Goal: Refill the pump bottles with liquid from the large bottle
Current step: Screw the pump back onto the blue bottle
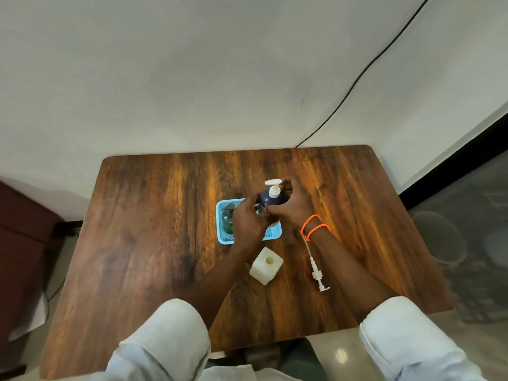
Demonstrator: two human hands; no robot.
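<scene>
A dark purple pump bottle (270,198) with a white pump head (273,187) stands at the far right end of a light blue basket (275,232). My right hand (292,204) grips its body from the right. From the near left, my left hand (248,220) holds the same bottle low down. A green bottle (227,220) sits in the basket's left end, partly hidden by my left hand. Nearer me, a white square bottle (266,265) stands open without its pump. Its white pump with a long tube (316,268) lies on the table to the right.
The wooden table (154,229) stands against a white wall. A black cable (357,81) runs down the wall behind it. A dark red cabinet (22,237) stands to the left, and grey floor with a stool lies to the right.
</scene>
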